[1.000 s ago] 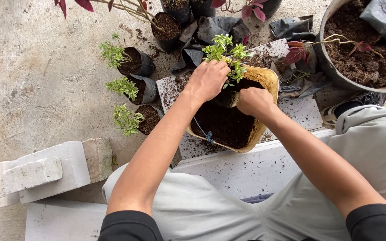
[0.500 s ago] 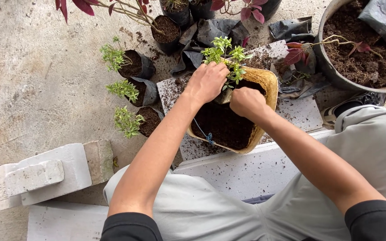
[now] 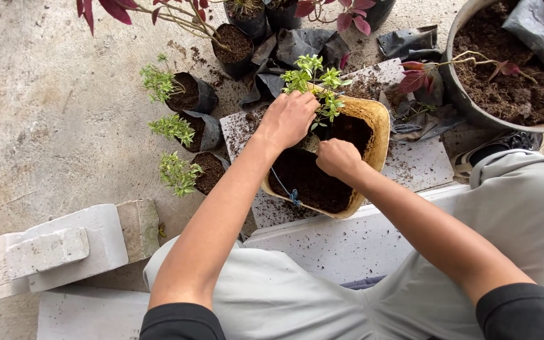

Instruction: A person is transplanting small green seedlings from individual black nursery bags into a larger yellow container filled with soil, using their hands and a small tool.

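The left hand has its grip closed around the base of a small green seedling, held upright at the far end of the yellow planter. The right hand is clenched, knuckles pressed into the dark soil just beside it (whether it holds soil, I cannot tell). Squeezing risks snapping the thin stem; hard pressing could tip the planter off the white slab.

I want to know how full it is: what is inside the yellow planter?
The yellow planter holds dark soil and a small green seedling, gripped by the left hand. The right hand covers the seedling's base, so its roots cannot be seen.
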